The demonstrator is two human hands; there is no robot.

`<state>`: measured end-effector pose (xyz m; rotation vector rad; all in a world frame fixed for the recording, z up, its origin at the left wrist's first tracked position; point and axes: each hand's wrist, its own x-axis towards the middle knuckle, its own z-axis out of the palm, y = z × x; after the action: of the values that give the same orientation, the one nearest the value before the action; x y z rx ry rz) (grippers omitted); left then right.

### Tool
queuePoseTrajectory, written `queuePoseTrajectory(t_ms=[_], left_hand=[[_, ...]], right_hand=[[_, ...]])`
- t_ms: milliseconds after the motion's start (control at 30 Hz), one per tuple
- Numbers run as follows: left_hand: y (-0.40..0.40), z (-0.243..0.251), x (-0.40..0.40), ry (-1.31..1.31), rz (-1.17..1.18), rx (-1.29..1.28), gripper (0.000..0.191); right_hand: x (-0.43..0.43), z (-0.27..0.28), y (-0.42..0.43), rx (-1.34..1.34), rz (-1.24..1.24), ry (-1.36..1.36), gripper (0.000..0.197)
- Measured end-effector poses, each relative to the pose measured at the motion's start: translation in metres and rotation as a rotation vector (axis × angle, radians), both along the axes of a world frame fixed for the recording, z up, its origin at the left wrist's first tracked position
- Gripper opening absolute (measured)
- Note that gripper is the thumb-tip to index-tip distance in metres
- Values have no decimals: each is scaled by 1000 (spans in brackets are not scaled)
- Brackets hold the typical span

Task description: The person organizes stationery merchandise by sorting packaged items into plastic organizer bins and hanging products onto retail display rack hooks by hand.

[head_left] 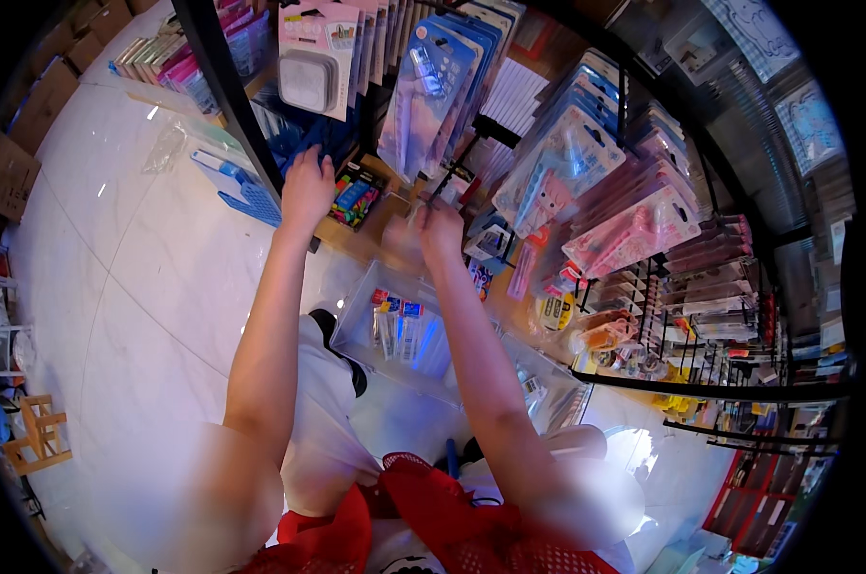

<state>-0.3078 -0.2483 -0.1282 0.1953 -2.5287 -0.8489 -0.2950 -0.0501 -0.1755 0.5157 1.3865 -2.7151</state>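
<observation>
My left hand [309,185] reaches to dark blue packaging [318,140] at the shelf's left end; its fingertips are partly lost against it, so I cannot tell if it grips. Just right of it lies a black-edged pack of bright coloured pieces [358,194] on the wooden shelf. My right hand [440,226] is raised at the end of a black metal display hook [456,168], fingers bent together; a blurred clear item [402,237] is beside the fingers, and whether they hold it is unclear. Blister-carded goods [427,100] hang above and between the hands.
A clear plastic bin [358,330] with small packets [397,323] stands below the shelf. A black upright post [225,86] rises left of my left hand. More hanging pink packs [637,222] and hooks crowd the right. Cardboard boxes [9,176] stand at far left.
</observation>
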Motion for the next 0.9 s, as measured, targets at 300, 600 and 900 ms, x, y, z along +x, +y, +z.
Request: queuePoseTrajectory(t_ms=[300, 600, 900], left_hand=[[-3, -2, -27, -487, -252, 1527, 37], [-6, 4, -32, -252, -381, 1977, 31], [24, 20, 58, -290, 69, 2371, 20]], right_hand=[[98, -11, 17, 182, 374, 83, 29], [171, -11, 35, 248, 544, -61, 31], [202, 5, 38, 224, 549, 26, 29]])
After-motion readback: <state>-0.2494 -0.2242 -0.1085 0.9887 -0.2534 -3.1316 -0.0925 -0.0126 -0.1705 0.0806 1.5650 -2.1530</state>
